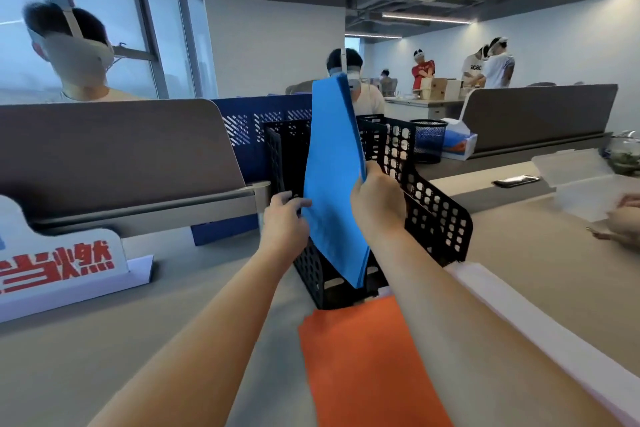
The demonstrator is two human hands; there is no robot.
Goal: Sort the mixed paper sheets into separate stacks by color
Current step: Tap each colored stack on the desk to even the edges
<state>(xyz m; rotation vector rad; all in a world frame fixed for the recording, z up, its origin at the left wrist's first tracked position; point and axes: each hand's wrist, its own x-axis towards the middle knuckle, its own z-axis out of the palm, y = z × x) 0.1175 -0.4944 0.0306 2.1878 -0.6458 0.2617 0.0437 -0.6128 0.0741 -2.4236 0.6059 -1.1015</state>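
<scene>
A stack of blue paper sheets [332, 163] stands upright, its lower end inside a black perforated file rack [436, 211] on the desk. My right hand [377, 201] grips the stack's right edge about halfway up. My left hand [285, 222] holds its left edge, fingers curled against the paper. An orange stack [360, 360] lies flat on the desk in front of the rack, partly under my right forearm. A white or pale pink stack [512, 315] lies to the right of the orange one.
A white sign with red characters [59, 263] stands at the left. Grey desk dividers [114, 149] run behind. A mesh pen cup [427, 140], tissue box [459, 144], phone [516, 181] and clear box [581, 180] sit to the right. Another person's hand [623, 222] is at the right edge.
</scene>
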